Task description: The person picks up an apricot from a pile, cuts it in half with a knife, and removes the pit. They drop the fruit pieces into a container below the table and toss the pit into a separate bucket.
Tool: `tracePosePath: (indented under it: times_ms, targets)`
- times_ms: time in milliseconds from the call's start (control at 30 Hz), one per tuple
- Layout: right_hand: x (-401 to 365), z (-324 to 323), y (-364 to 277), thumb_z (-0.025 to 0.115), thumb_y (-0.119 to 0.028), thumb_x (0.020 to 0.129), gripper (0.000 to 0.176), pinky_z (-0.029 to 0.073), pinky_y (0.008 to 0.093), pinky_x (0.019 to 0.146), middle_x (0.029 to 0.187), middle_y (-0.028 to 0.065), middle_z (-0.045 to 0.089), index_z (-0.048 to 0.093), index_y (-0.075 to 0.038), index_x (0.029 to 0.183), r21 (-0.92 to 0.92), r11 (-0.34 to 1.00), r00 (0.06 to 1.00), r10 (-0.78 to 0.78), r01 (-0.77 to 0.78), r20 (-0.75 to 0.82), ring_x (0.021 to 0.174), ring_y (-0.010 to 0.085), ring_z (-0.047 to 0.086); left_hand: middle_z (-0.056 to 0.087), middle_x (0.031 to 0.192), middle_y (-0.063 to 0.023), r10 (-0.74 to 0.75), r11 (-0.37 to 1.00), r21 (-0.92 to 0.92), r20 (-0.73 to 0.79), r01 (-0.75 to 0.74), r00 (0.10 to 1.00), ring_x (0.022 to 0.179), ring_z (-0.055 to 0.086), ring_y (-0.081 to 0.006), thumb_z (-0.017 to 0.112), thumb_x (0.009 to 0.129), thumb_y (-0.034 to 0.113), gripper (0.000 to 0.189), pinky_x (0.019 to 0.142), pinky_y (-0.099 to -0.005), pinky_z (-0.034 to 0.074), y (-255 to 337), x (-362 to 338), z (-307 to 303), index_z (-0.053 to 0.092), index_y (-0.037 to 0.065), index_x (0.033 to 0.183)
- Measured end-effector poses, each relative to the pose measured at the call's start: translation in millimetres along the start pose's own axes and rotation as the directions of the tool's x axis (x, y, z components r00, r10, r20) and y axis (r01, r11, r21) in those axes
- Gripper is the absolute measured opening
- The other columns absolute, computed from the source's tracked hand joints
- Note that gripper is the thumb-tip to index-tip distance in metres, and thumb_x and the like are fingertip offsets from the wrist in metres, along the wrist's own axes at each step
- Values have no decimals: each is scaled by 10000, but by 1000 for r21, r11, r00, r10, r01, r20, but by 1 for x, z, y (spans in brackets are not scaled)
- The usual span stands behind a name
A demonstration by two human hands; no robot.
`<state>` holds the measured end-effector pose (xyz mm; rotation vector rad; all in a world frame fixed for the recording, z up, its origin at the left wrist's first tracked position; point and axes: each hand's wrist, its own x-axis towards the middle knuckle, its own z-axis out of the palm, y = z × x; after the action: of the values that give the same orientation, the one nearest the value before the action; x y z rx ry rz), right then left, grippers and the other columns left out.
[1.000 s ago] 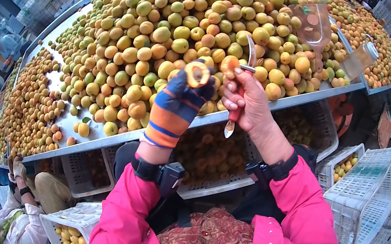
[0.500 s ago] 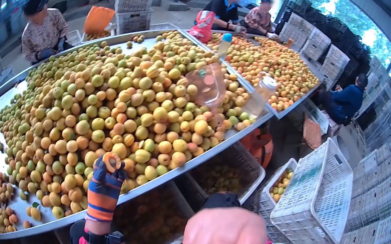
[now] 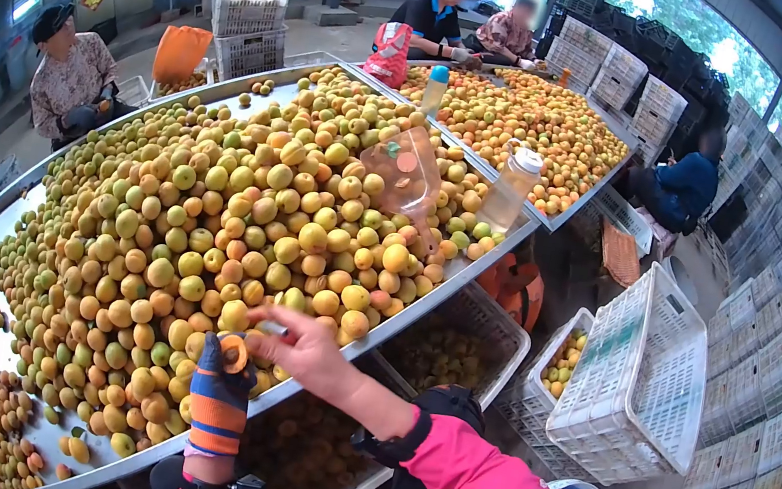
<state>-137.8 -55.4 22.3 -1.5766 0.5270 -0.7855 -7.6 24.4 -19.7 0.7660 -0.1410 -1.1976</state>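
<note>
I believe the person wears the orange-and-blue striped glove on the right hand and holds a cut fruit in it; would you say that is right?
Not quite: the head view shows the orange-and-blue striped glove on the person's left hand, which holds the cut fruit.

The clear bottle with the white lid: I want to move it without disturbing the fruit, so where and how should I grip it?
Probably wrap your fingers around the clear bottle just below its white lid, coming from the near table edge. It stands lid up, and fruit crowds its left side low down.
</note>
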Motion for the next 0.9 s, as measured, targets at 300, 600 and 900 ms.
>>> tracePosePath:
  times_ms: [300,600,900]
  targets:
    - [-7,30,30,568,-164,863,264,453,184,648,881,5,564,486,-20,1069,170,974,986,136,-150,93,773,31,533,576,833,-52,82,992,97,19,-83,996,710,570,-166,451,901,395,367,624,-274,491,-16,17,-22,548,46,962]
    - [-11,46,33,545,-175,879,215,393,173,551,750,-8,550,452,-60,1035,321,924,973,228,-206,-30,671,32,500,561,757,-22,297,928,237,-4,-288,955,650,535,-121,410,926,294,270,566,-235,452,-25,18,-27,540,65,864]
    - [-8,37,25,602,-300,844,324,406,173,575,747,-18,544,483,-41,996,429,902,999,44,-53,29,675,31,512,574,758,-61,132,975,195,-136,-105,982,635,555,-150,465,889,391,353,562,-239,467,-8,18,-11,561,52,882]
